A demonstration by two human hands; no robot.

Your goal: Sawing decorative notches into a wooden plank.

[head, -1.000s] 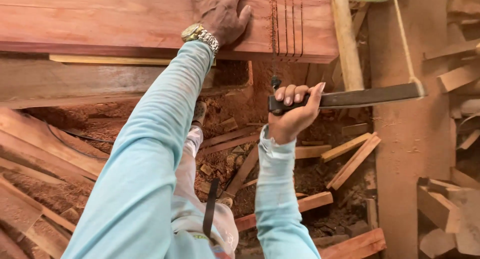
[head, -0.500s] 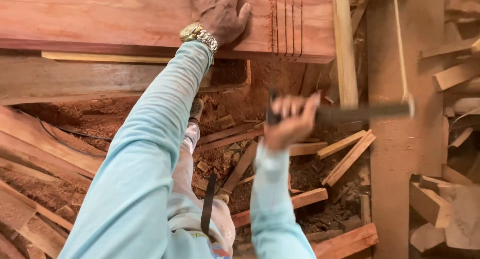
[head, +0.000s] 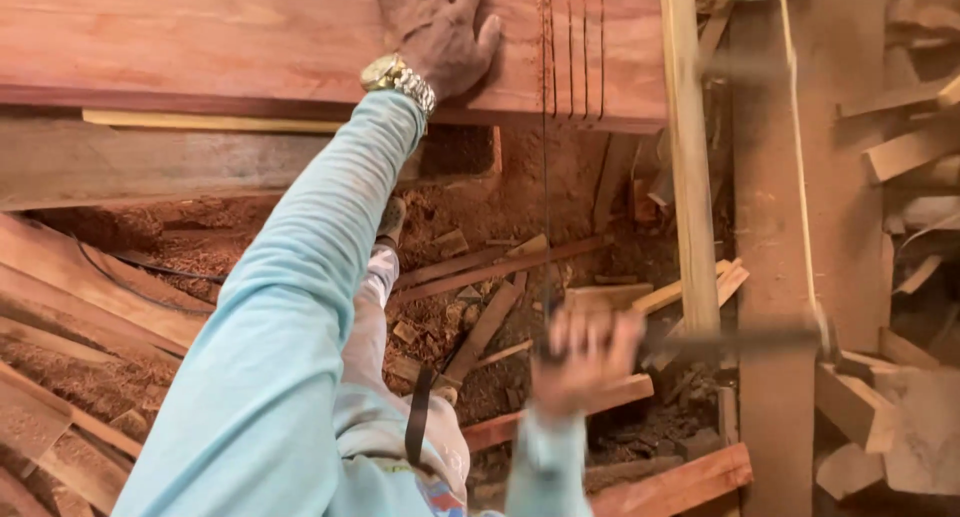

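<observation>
My left hand [head: 435,32] lies flat, fingers spread, on a wide reddish plank [head: 200,47] across the top of the view; a metal wristwatch [head: 400,77] is on that wrist. Just right of the hand, several thin dark saw cuts [head: 575,52] run across the plank. My right hand [head: 580,362], blurred by motion, is closed on the dark lower bar [head: 740,337] of a frame saw. Its thin blade [head: 545,207] runs up to the leftmost cut. The saw's wooden upright [head: 690,177] and a taut cord [head: 800,177] stand to the right.
Below the plank lie sawdust and several wood offcuts [head: 620,392]. Long boards [head: 90,277] lean at the left, and a grey beam [head: 150,162] sits under the plank. A wide upright board [head: 770,417] and more scraps [head: 900,407] fill the right. My foot [head: 390,217] rests on the ground.
My right hand has dropped well down with the saw bar, from just below the plank to low in the view. The left hand has stayed on the plank.
</observation>
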